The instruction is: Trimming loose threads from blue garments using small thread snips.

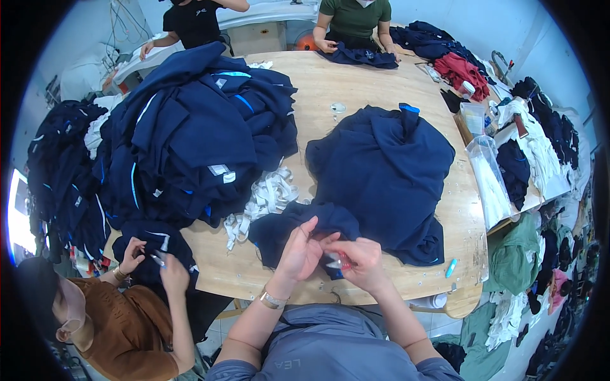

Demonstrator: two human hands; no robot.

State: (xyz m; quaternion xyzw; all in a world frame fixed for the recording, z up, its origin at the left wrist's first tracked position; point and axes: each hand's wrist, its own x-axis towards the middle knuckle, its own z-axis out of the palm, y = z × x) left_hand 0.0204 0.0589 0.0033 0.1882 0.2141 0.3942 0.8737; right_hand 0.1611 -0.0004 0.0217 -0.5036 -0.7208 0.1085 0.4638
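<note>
My left hand (298, 251) pinches a fold of a navy blue garment (381, 171) that lies spread over the wooden table (330, 82). Close beside it, my right hand (361, 259) grips a small red tool (344, 259) against the same cloth. Both hands meet at the garment's near edge, just above the table's front rim. A bracelet sits on my left wrist. What the tool's tip touches is hidden by my fingers.
A big heap of navy garments (197, 127) fills the table's left. White ribbon strips (267, 193) lie beside it. A person in brown (127, 324) works at lower left, two more at the far side. A blue pen (450, 268) and clear bags (489, 178) lie right.
</note>
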